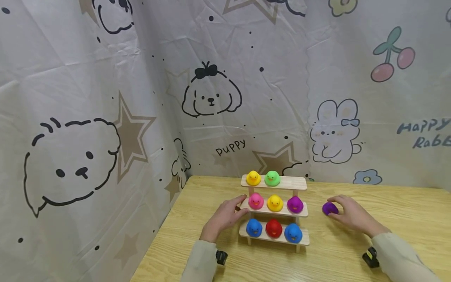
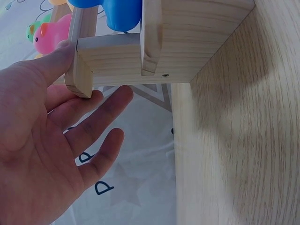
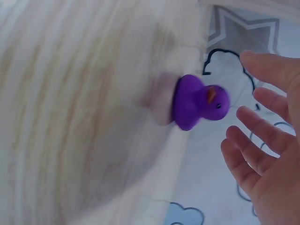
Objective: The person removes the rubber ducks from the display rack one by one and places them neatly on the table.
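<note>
A three-tier wooden stand [image 1: 294,183] holds rubber ducks in several colours. My left hand [image 1: 225,213] pinches the left end of its middle tier; in the left wrist view the thumb lies against the wooden board [image 2: 79,77] with fingers behind it, the others spread loosely. To the right of the stand, a purple rubber duck [image 1: 330,208] sits on the table. Around it reaches my right hand [image 1: 352,214], thumb and fingers parted. The right wrist view shows a gap between those fingertips [image 3: 229,131] and the purple duck [image 3: 187,103].
On the top tier are a yellow duck [image 1: 253,178] and a green duck [image 1: 272,178], with bare wood to their right. Pink, yellow and purple ducks fill the middle tier; blue, red and blue the bottom. A printed curtain [image 1: 211,156] hangs behind the wooden table [image 1: 197,192].
</note>
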Tool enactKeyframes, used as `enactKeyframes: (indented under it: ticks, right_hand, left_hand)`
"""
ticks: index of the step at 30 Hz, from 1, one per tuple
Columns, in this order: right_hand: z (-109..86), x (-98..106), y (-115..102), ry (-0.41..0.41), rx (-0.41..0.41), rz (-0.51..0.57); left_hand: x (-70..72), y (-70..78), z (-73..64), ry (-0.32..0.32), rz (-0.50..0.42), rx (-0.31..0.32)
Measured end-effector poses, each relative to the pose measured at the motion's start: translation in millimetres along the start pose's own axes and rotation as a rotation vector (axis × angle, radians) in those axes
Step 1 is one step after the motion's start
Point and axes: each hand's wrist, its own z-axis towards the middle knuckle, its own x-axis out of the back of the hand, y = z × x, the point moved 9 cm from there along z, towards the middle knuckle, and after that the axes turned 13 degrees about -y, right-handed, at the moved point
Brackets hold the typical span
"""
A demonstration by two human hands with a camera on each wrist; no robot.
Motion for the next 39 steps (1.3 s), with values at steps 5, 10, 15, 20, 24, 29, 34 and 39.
enactKeyframes:
  ticks: [5,10,15,20,24,29,34,39]
  right_hand:
    - [-1.5,8.1,-18.5,0.025,0.031,-0.031]
    - [-3.4,14.9,-37.5,0.052,0.079,-0.048]
    - [-6.8,20.4,-56.2,0.080,0.125,-0.055]
    - [-10.8,24.2,-73.6,0.114,0.160,-0.057]
    - [-14.0,27.1,-87.5,0.137,0.190,-0.065]
    - [-17.2,30.4,-106.6,0.183,0.258,-0.095]
    - [-14.8,29.6,-119.8,0.202,0.285,-0.105]
    - [-11.3,27.6,-128.0,0.228,0.312,-0.113]
  left_hand:
    - [0.4,-0.4,0.7,0.003,-0.002,0.000]
    - [1.1,-0.5,0.6,0.005,0.004,0.006]
    - [1.7,0.5,0.0,0.004,0.002,0.000]
    - [1.6,0.2,1.0,0.003,-0.002,-0.005]
    - [0.9,0.4,0.7,0.001,-0.004,-0.002]
    - [-0.2,0.2,0.0,-0.003,-0.014,0.004]
    - [-0.1,0.6,-0.6,0.004,-0.011,0.003]
    - [-0.4,1.0,0.2,0.004,-0.006,-0.003]
